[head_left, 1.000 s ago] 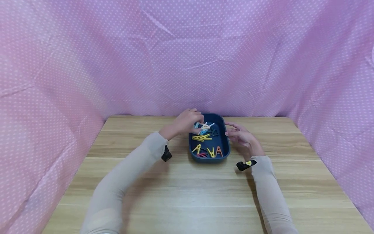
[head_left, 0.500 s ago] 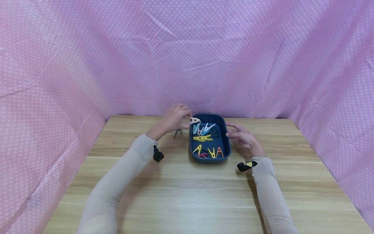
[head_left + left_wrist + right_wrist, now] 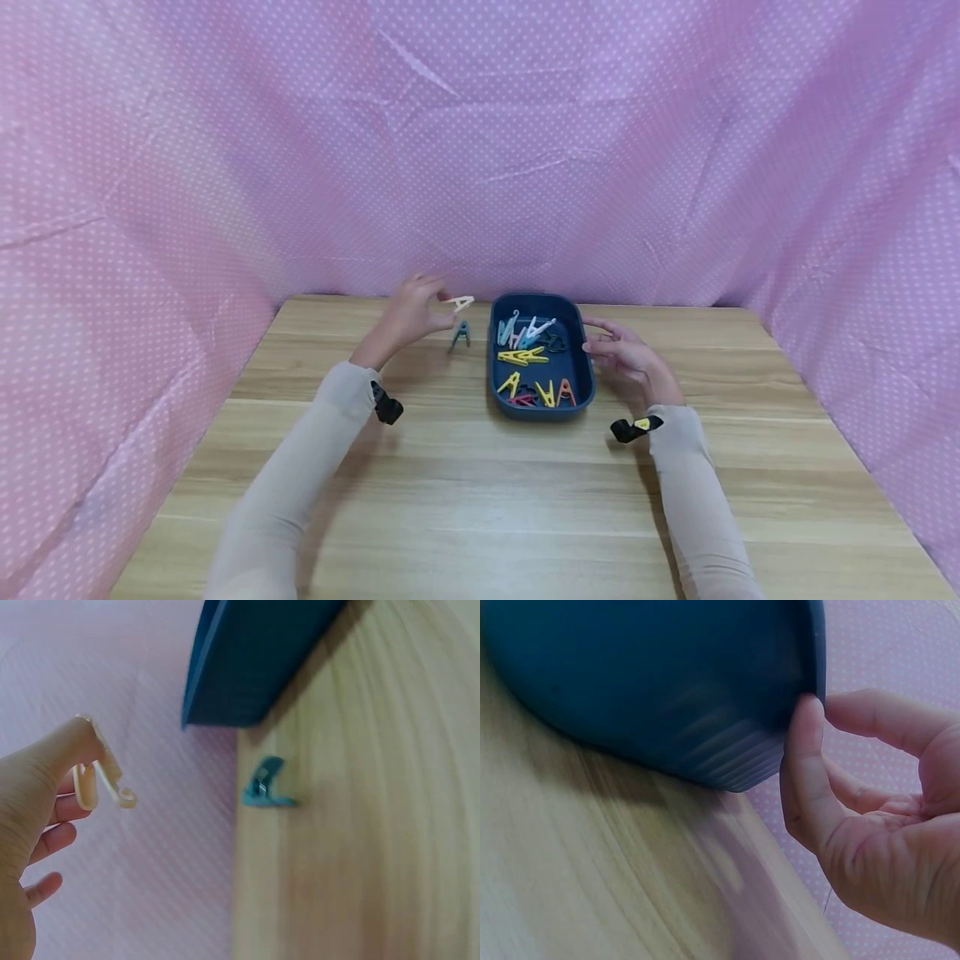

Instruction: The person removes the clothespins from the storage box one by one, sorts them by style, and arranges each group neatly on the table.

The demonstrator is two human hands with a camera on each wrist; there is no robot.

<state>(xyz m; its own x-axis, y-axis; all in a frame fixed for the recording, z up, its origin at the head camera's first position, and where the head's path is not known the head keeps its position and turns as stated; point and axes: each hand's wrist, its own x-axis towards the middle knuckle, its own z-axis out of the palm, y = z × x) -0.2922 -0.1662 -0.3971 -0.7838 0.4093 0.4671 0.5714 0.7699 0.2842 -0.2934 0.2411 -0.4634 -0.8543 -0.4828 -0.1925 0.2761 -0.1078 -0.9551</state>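
My left hand (image 3: 411, 315) pinches a cream clothespin (image 3: 461, 303) between thumb and fingertips, above the back of the table. In the left wrist view this clothespin (image 3: 109, 769) shows its hooked tip, apart from everything but the hand. A teal clothespin (image 3: 461, 333) sits on the table just below it, left of the dark blue basket (image 3: 589, 379). Touching the basket's right side, near the rim, are the thumb and a finger of my right hand (image 3: 626, 350); they are fairly straight. The right wrist view shows the same contact at the basket wall (image 3: 667, 682).
Inside the basket lie yellow clothespins (image 3: 522, 357), a white one (image 3: 537, 327), an orange one (image 3: 566, 392) and several others. The wooden table (image 3: 480, 500) ends at the back against a pink dotted cloth (image 3: 480, 167).
My left hand has lifted the cream clothespin out of the basket and carried it left. This uncovers the teal clothespin on the table. The right hand stays at the basket's side.
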